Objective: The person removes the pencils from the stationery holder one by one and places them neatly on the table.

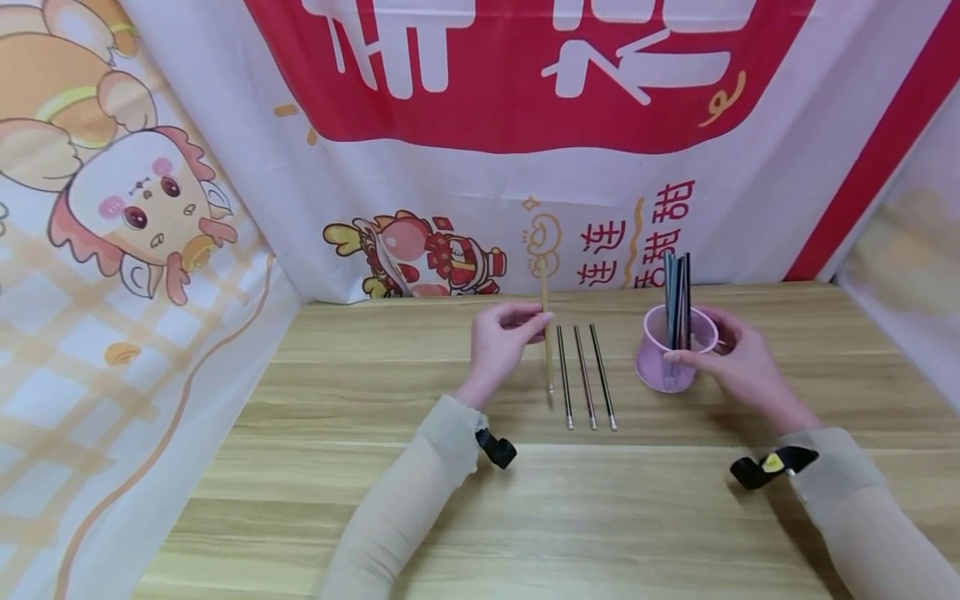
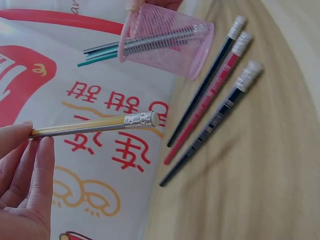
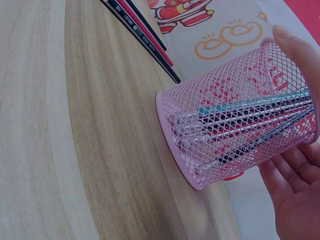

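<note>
My left hand (image 1: pixel 501 343) pinches a yellow pencil (image 2: pixel 95 125) between thumb and fingers, with its eraser end pointing down over the table. Just to its right, three pencils lie side by side on the wood: a black pencil (image 1: pixel 565 379), a red pencil (image 1: pixel 585 379) and another black pencil (image 1: pixel 603 379). My right hand (image 1: pixel 738 354) grips a pink mesh pencil cup (image 3: pixel 235 95) near its rim, thumb on one side and fingers on the other. Upright in the cup stand several dark and teal pencils (image 1: pixel 678 292), their eraser ends at the bottom.
The wooden table (image 1: pixel 555 517) runs back to a white printed cloth (image 1: pixel 465 187) with red lettering and cartoon figures. Another printed cloth (image 1: pixel 150 350) hangs along the left side. Black straps with small devices (image 1: pixel 497 450) sit on both sleeves.
</note>
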Demonstrator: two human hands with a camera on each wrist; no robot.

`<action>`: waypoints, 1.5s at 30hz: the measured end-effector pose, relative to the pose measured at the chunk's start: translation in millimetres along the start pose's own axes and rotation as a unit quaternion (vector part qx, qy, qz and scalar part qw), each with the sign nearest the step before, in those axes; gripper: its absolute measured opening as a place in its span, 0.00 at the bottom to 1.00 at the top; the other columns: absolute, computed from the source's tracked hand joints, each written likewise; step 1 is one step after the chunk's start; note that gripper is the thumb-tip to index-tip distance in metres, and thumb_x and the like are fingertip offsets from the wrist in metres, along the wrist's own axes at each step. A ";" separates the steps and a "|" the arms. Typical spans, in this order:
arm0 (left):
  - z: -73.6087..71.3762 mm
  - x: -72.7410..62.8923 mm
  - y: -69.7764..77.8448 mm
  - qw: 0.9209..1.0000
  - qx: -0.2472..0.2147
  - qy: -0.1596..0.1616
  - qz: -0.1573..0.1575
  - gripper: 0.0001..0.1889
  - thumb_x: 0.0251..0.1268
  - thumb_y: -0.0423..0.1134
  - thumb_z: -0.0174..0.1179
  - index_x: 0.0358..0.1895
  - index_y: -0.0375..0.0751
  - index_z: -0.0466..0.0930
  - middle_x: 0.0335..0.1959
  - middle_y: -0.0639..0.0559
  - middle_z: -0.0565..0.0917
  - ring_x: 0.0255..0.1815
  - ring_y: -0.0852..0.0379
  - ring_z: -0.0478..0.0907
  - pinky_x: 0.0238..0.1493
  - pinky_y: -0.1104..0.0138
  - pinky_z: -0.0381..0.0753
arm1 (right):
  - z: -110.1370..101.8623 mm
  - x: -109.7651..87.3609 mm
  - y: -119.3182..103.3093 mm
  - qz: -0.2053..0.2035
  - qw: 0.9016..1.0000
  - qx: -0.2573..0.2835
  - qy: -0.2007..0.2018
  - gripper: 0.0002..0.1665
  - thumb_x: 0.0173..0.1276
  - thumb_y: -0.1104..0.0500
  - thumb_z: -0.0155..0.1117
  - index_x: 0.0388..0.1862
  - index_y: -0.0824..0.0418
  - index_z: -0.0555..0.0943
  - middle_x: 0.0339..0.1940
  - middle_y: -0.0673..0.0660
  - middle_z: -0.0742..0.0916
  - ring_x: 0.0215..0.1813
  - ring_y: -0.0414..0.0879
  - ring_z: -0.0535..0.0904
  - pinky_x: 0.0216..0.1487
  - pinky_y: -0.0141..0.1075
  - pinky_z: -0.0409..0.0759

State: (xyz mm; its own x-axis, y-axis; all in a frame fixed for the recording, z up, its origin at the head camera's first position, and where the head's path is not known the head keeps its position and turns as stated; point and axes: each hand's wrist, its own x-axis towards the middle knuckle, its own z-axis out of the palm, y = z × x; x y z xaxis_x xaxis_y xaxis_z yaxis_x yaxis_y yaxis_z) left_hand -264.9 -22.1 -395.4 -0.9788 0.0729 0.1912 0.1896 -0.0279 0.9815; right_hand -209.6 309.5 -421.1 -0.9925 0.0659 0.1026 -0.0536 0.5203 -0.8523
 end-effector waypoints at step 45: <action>-5.1 0.2 -40.9 0.991 0.038 -0.033 -0.126 0.12 0.61 0.29 0.72 0.48 0.35 0.88 0.33 0.46 0.89 0.31 0.50 0.88 0.39 0.58 0.90 | -1.6 1.8 5.3 -0.004 1.000 0.013 -0.006 0.54 0.62 0.44 0.78 0.80 0.58 0.62 0.71 0.64 0.74 0.64 0.56 0.72 0.49 0.15 0.71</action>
State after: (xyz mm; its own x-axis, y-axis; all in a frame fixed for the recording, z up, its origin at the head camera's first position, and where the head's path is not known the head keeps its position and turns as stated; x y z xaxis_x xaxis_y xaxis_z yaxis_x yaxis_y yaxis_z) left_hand -273.2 -26.0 -435.6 -0.9890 0.1339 -0.0629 -0.0532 0.0750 0.9958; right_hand -211.5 313.8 -424.5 -0.9933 0.0526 0.1034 -0.0636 0.4986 -0.8645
